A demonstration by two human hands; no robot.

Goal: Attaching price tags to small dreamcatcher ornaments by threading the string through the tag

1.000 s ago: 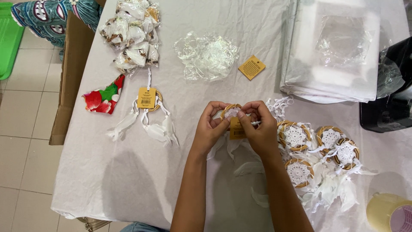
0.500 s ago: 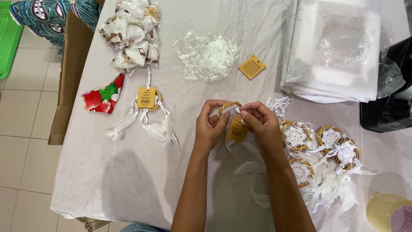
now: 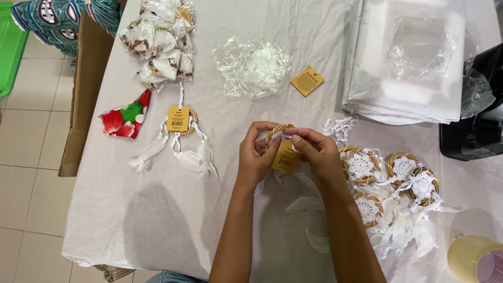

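Head view. The person is working over a white tablecloth (image 3: 157, 220), and both hands are meeting at its middle. The left hand (image 3: 255, 160) and the right hand (image 3: 319, 157) are pinching, together, a small dreamcatcher (image 3: 277, 132) with a woven cane ring; a mustard paper tag (image 3: 286, 157) is hanging from it between the thumbs, and white feathers (image 3: 309, 204) are trailing down from it toward the person. Fingers of both hands are closing on the ring and its tag string.

Relative to this held dreamcatcher: a finished, tagged dreamcatcher (image 3: 181, 123) is lying to the left; a red-and-green fabric scrap (image 3: 124, 118) is lying further left; a bag of packed dreamcatchers (image 3: 160, 42) is lying up and left. Crumpled clear wrap (image 3: 251, 65) and a loose tag (image 3: 307, 80) are lying above it. A cluster of untagged dreamcatchers (image 3: 398, 183) is lying just to the right, and a stack of clear bags (image 3: 414, 57) is lying up and right.

Handling judgement: the piece is looking very light; the ring is appearing stiff, the lace and feathers soft and easily crushed. The rim is seeming the safest place to grip.
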